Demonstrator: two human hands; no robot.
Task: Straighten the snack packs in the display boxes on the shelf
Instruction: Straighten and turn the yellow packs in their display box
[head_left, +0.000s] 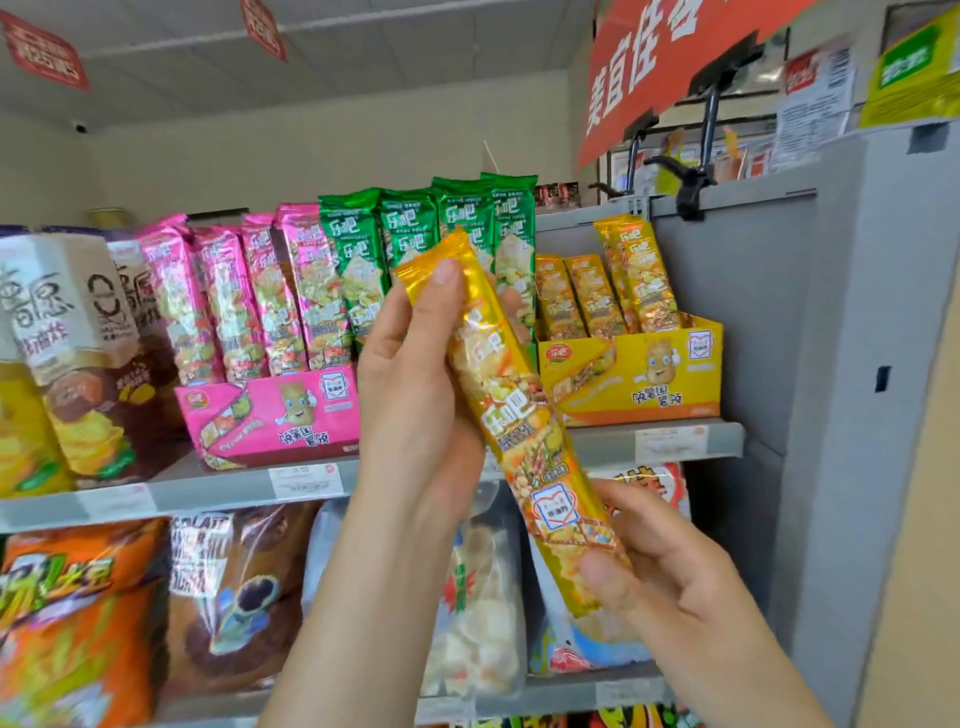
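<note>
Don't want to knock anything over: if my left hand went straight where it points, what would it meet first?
Probably the green packs, up behind the yellow pack your left hand holds; depth is unclear.

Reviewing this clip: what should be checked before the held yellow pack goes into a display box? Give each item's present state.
1. Grip: left hand and right hand hold the yellow pack near its two ends: ok.
2. Pack upright: it is tilted, top leaning left: not ok.
3. Matching target: the yellow display box stands to the right on the shelf: ok.
4. Free slot in that box: cannot tell.
5. Boxed packs level: one stands higher than the rest: not ok.
</note>
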